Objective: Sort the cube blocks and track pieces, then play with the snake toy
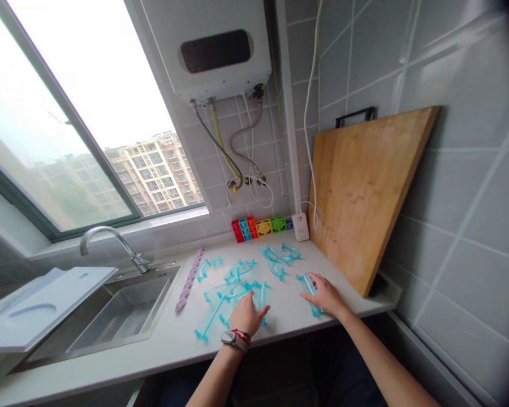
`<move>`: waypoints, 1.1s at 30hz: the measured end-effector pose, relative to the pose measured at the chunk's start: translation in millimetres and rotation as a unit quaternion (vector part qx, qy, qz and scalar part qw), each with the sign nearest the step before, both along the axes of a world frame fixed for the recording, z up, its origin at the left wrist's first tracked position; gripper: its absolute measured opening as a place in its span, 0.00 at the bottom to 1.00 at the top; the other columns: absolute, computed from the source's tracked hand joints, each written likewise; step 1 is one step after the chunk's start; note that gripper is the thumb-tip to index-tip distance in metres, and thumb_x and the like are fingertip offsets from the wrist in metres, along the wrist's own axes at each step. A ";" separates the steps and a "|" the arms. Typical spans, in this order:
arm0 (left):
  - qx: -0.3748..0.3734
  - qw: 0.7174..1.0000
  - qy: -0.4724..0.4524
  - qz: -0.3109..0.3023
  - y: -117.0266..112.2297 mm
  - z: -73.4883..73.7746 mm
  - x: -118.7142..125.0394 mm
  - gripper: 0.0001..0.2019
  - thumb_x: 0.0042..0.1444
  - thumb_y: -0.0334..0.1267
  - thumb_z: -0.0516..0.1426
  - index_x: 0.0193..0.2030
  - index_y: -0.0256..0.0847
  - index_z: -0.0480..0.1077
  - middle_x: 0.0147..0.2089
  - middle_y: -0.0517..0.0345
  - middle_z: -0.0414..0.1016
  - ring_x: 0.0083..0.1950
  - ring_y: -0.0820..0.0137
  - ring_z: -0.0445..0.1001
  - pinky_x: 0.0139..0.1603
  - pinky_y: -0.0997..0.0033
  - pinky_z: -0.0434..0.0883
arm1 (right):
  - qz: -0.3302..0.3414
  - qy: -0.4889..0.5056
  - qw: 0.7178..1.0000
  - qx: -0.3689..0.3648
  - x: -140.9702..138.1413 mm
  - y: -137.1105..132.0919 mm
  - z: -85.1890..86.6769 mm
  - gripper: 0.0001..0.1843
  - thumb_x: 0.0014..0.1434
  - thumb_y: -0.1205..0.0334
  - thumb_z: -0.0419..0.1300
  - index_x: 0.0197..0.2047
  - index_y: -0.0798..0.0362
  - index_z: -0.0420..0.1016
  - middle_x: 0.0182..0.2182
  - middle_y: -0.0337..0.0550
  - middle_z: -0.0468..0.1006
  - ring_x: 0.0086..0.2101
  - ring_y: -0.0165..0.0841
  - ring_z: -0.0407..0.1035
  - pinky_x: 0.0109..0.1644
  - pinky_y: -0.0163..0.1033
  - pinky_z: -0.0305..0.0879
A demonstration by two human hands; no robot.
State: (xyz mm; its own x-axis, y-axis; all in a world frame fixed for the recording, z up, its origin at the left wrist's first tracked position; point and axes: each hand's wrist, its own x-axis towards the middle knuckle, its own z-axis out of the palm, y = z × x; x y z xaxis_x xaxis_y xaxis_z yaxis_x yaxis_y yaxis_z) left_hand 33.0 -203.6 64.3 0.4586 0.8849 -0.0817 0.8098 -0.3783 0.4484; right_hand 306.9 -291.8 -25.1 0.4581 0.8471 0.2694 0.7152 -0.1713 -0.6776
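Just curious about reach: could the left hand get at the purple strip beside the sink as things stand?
Probably yes: the purple strip lies left of the left hand, with only some turquoise pieces between them.

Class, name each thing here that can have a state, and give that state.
Translucent turquoise plastic pieces: scattered on white countertop
Left hand: among pieces, grip hidden
Right hand: touching one piece
Curved chrome tap: no water visible
Rectangular wooden board: leaning against grey tiles
Dark panel on white water heater: unlit
Flat white board: across steel sink
Multicoloured plastic blocks: in a row
Glass window: open or shut unclear
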 end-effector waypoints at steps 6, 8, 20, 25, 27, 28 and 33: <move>-0.063 0.997 -0.032 0.010 19.6 -8.1 8.6 0.27 0.54 0.37 0.60 0.61 0.33 0.67 0.47 0.43 0.78 0.51 0.56 0.77 0.51 0.62 0.71 | 0.012 0.033 0.999 0.020 0.9 -2.9 1.3 0.36 0.53 0.52 0.65 0.63 0.57 0.72 0.42 0.49 0.78 0.41 0.41 0.72 0.48 0.43 0.68; -0.113 0.992 -0.062 0.017 23.6 -9.1 4.4 0.30 0.54 0.38 0.58 0.65 0.34 0.62 0.45 0.47 0.77 0.41 0.61 0.78 0.39 0.65 0.74 | 0.010 0.054 0.998 0.033 1.3 -4.4 0.5 0.35 0.55 0.51 0.64 0.64 0.57 0.71 0.43 0.49 0.78 0.40 0.40 0.72 0.48 0.43 0.69; -0.396 0.868 -0.294 0.055 31.9 -14.7 -6.1 0.37 0.54 0.41 0.55 0.70 0.44 0.50 0.30 0.66 0.66 0.20 0.71 0.71 0.30 0.61 0.77 | 0.034 0.131 0.985 0.108 -0.5 -13.3 6.6 0.29 0.59 0.53 0.61 0.61 0.53 0.74 0.43 0.45 0.79 0.36 0.37 0.70 0.47 0.44 0.71; -0.415 0.810 -0.413 0.038 30.1 -10.4 -3.1 0.29 0.57 0.56 0.55 0.59 0.39 0.65 0.27 0.69 0.62 0.17 0.76 0.67 0.31 0.63 0.76 | 0.022 0.287 0.947 0.143 -6.9 -15.2 15.1 0.30 0.59 0.48 0.61 0.60 0.55 0.76 0.39 0.44 0.78 0.28 0.31 0.66 0.33 0.39 0.70; -0.398 0.797 -0.452 0.041 30.1 -11.7 4.3 0.29 0.59 0.62 0.53 0.56 0.39 0.66 0.26 0.69 0.62 0.15 0.77 0.64 0.26 0.66 0.73 | 0.033 0.371 0.915 0.154 -21.4 -10.1 21.4 0.30 0.59 0.46 0.62 0.60 0.54 0.76 0.40 0.44 0.77 0.30 0.32 0.69 0.31 0.37 0.70; -0.387 0.792 -0.469 0.044 29.9 -13.1 8.9 0.30 0.59 0.64 0.52 0.55 0.40 0.66 0.25 0.70 0.62 0.14 0.77 0.62 0.24 0.68 0.72 | 0.041 0.408 0.898 0.160 -32.0 -5.7 24.5 0.30 0.59 0.46 0.63 0.59 0.54 0.76 0.40 0.44 0.77 0.32 0.33 0.70 0.32 0.37 0.71; -0.325 0.787 -0.521 0.058 24.7 -24.2 29.4 0.32 0.58 0.68 0.51 0.51 0.40 0.66 0.26 0.68 0.66 0.14 0.80 0.60 0.19 0.74 0.65 | 0.044 0.543 0.813 0.207 -99.0 24.8 32.7 0.29 0.58 0.45 0.66 0.58 0.53 0.77 0.45 0.46 0.80 0.33 0.32 0.72 0.36 0.37 0.73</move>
State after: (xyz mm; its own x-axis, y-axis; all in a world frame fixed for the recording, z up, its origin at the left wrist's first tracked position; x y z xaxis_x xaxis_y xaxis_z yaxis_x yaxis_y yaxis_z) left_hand 62.4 -178.9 40.1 0.4952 0.8523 -0.1683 -0.1141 0.2559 0.9599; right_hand 207.8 -267.0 7.6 0.5592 0.8288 0.0171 -0.3456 0.2518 -0.9040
